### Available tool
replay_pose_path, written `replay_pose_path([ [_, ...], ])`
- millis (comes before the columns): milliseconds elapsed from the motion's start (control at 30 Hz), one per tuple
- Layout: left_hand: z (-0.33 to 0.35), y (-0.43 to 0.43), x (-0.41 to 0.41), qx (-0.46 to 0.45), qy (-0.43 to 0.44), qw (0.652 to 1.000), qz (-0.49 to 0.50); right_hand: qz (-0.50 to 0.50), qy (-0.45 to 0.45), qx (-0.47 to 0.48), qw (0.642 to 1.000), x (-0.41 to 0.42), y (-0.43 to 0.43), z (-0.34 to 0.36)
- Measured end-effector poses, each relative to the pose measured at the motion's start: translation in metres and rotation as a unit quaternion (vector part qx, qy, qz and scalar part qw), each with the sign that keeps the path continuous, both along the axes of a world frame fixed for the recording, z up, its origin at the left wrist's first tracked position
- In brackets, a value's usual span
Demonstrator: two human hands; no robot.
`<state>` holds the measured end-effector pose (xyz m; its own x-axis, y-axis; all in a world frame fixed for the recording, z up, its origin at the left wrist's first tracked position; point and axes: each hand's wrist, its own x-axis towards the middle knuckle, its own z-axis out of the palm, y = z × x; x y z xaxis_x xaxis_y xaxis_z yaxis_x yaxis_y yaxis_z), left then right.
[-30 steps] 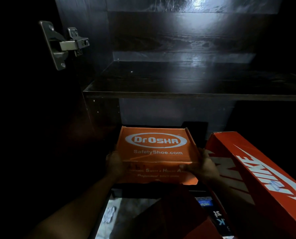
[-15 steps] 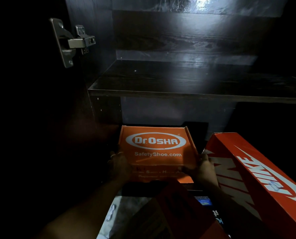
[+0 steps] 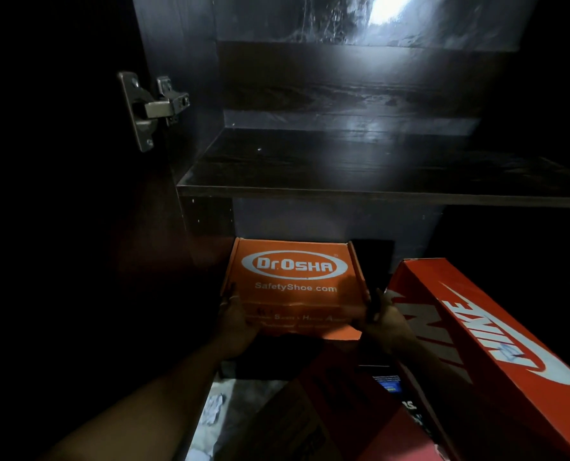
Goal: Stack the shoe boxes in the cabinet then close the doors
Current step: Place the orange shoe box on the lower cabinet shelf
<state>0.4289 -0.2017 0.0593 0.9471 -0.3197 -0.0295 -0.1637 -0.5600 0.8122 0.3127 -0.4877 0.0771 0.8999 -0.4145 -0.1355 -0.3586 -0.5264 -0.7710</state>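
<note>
A: status?
B: I've got both hands on the Dr.Osha box. Left hand and right hand each grip a near side edge. The box is low in the cabinet, under the shelf; too dark to tell what it rests on
A: why two-sided?
B: holds it square for seating. My guess: set left to leave room for the Nike box leaning just right. Doors not yet closed

Dr.Osha box under shelf | Nike box right | hinge upper-left
</note>
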Motion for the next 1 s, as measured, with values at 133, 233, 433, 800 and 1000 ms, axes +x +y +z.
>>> replay_pose_path([
  [133, 0.004, 0.007, 0.009, -0.022, -0.010, 0.999, -0.033, 0.009, -0.002, -0.034, 0.999, -0.015, 0.013, 0.052],
  [233, 0.054, 0.014, -0.027, -0.010, -0.012, 0.998, -0.066, 0.043, 0.018, -0.059, 0.997, -0.035, 0.038, 0.104],
  [433, 0.111, 0.037, -0.149, 0.023, 0.019, 0.999, -0.014, 0.106, 0.038, -0.145, 0.983, -0.116, 0.097, 0.162],
  [800, 0.041, 0.085, -0.293, 0.016, 0.108, 0.992, 0.055, 0.051, 0.045, -0.132, 0.989, -0.229, 0.130, 0.115],
  [1000, 0.000, 0.085, -0.307, -0.034, 0.147, 0.986, 0.068, 0.026, 0.017, -0.104, 0.994, -0.210, 0.122, 0.082],
])
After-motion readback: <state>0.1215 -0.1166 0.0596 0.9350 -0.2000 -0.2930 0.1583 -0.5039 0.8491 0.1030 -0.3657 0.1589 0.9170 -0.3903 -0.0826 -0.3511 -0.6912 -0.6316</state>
